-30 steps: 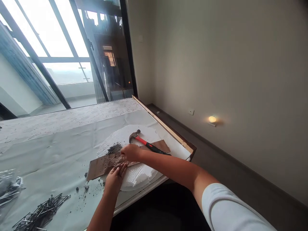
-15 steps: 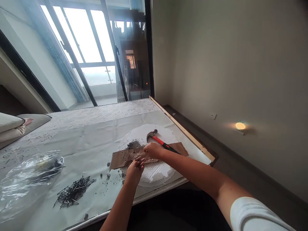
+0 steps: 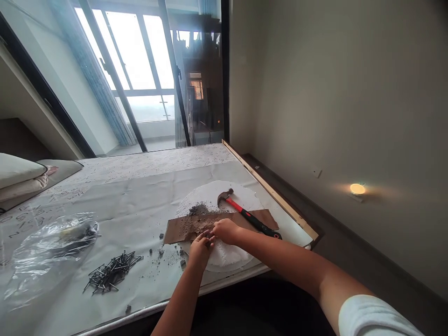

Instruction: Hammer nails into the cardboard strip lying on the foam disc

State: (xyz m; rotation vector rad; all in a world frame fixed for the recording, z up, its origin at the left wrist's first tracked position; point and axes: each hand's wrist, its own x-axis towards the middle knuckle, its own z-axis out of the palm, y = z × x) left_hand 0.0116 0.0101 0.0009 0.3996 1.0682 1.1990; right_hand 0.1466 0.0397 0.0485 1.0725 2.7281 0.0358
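My left hand (image 3: 200,251) is closed, fingers curled over the near edge of a brown strip of board (image 3: 175,231). What it holds is too small to make out. My right hand (image 3: 227,231) is pinched shut, its fingertips meeting those of the left; anything between them is hidden. The strip is dotted with small bumps or holes and lies across a round white foam slab (image 3: 231,256). Just beyond the right hand, a claw hammer (image 3: 236,205) with a red and black handle rests across foam and strip. Dark grey crumbs (image 3: 199,209) are heaped behind the strip.
A loose pile of nails (image 3: 112,273) lies left of my hands, beside a clear plastic bag (image 3: 45,261). Grey bits (image 3: 160,253) are scattered on the pale sheet (image 3: 136,205). A wooden rail (image 3: 273,191) borders the right side, with folded bedding (image 3: 21,172) at far left.
My right hand has come down and nearer to me from above the strip, and its fingertips now meet the left hand's. More of the hammer's handle shows. The view has shifted slightly.
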